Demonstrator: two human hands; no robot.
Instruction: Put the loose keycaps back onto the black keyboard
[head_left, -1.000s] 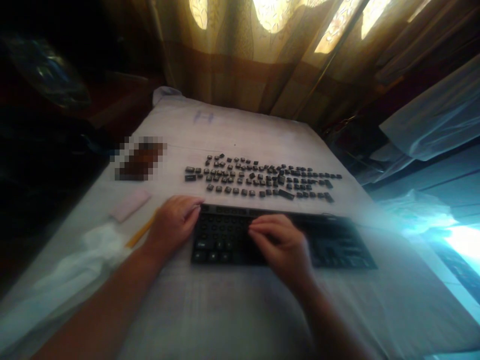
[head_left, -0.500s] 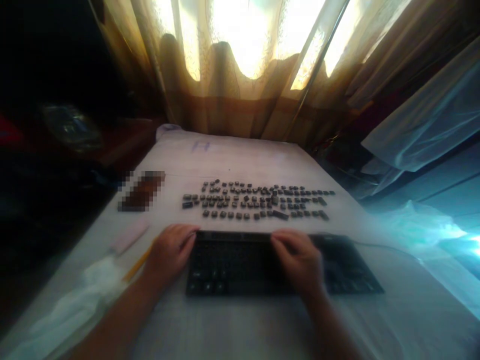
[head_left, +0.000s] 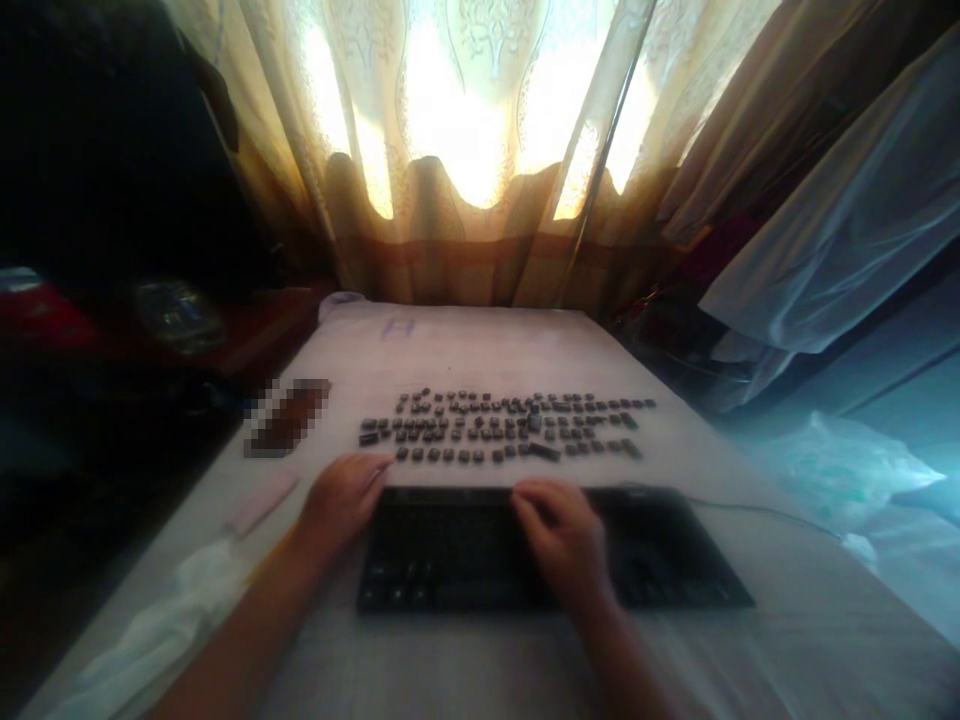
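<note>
A black keyboard (head_left: 480,595) lies flat on the pale-covered table, most of its keys off, with a few keycaps (head_left: 397,594) left at its near left corner. My left hand (head_left: 341,505) is closed at the keyboard's far left corner, its fingers curled by the edge. Over the middle of the far edge, my right hand (head_left: 566,535) is closed in a pinch; whatever sits between thumb and fingers is hidden. Beyond the keyboard, several rows of loose black keycaps (head_left: 544,452) are spread across the table. Blur hides fine detail on the keyboard.
Left of the hands lie a pink block-like item (head_left: 259,503), crumpled white material (head_left: 165,620) and a pixelated brown object (head_left: 292,418). A cable (head_left: 757,508) runs right from the keyboard. A clear plastic bag (head_left: 832,465) sits at the right; curtains (head_left: 465,250) hang behind the table.
The view has tilted up, so everything sits lower in the picture. My right hand has shifted slightly left along the keyboard's far edge. My left hand stays at the corner.
</note>
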